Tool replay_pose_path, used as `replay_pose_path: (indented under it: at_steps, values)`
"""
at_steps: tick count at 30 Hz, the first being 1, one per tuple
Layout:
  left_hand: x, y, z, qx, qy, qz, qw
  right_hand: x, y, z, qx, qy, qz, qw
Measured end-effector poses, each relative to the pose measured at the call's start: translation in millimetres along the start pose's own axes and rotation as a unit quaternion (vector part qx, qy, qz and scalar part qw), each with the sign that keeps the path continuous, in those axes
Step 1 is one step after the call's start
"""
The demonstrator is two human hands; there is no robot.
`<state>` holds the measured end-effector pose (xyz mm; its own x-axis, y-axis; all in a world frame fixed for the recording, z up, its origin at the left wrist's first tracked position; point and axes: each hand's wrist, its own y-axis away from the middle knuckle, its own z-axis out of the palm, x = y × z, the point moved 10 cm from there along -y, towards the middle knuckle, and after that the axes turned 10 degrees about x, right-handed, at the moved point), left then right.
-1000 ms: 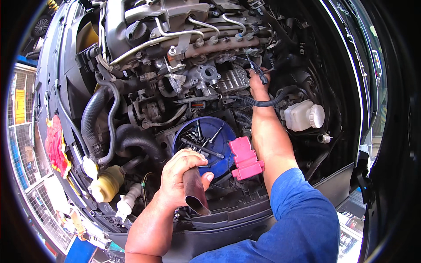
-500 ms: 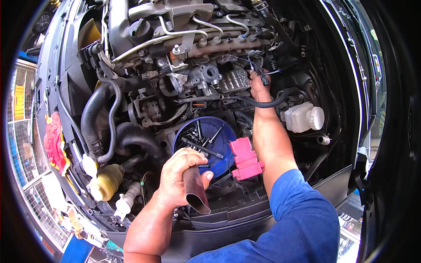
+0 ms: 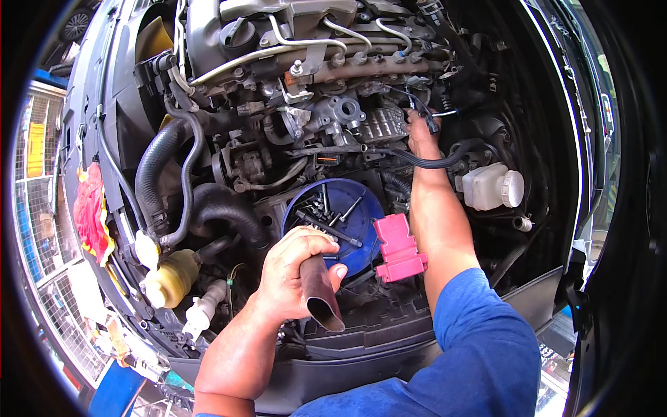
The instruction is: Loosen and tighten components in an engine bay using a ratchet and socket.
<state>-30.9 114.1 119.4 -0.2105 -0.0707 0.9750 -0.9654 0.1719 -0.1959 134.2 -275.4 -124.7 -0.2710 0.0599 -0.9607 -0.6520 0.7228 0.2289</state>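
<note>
My left hand (image 3: 295, 264) is closed around a dark brown tube (image 3: 320, 295), which looks like a rolled sheet with an open end facing down and toward me. Just beyond it sits a blue bowl (image 3: 365, 208) with several bolts (image 3: 324, 198) and a dark rod (image 3: 337, 229) in it. My right hand (image 3: 422, 132) reaches deep into the engine bay, beside a ribbed metal housing (image 3: 383, 126). A black cable connector (image 3: 425, 119) lies over that hand, and its fingers are mostly hidden.
A pink plastic cover (image 3: 399, 250) lies between the bowl and my right forearm. A white reservoir (image 3: 486, 186) stands right of that arm. Thick black hoses (image 3: 158, 167) and a yellowed reservoir (image 3: 169, 281) are on the left. A red cloth (image 3: 92, 208) hangs at the left edge.
The whole scene has shifted slightly to the right in the picture. My left hand still grips the brown tube, and my right hand stays beside the metal housing.
</note>
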Motion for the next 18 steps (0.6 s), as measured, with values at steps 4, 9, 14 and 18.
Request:
replay_pose_path:
  at_steps: [4,9,14,18]
  values:
    - [-0.8,0.2,-0.4,-0.003,-0.009,0.003,1.0,5.7,3.0,1.6,0.023,-0.042,0.02,0.999]
    - [0.5,-1.7,1.4,0.011,0.005,0.02,1.0,13.7,-2.6,-0.5,0.017,-0.094,0.051,0.994]
    - [-6.6,5.2,-5.1,0.0,-0.008,-0.009,1.0,15.9,12.7,14.4,0.016,-0.035,0.043,0.998]
    - [-2.0,1.1,-0.5,-0.005,0.017,0.007,1.0,30.8,-19.7,2.6,-0.035,-0.063,0.059,0.996]
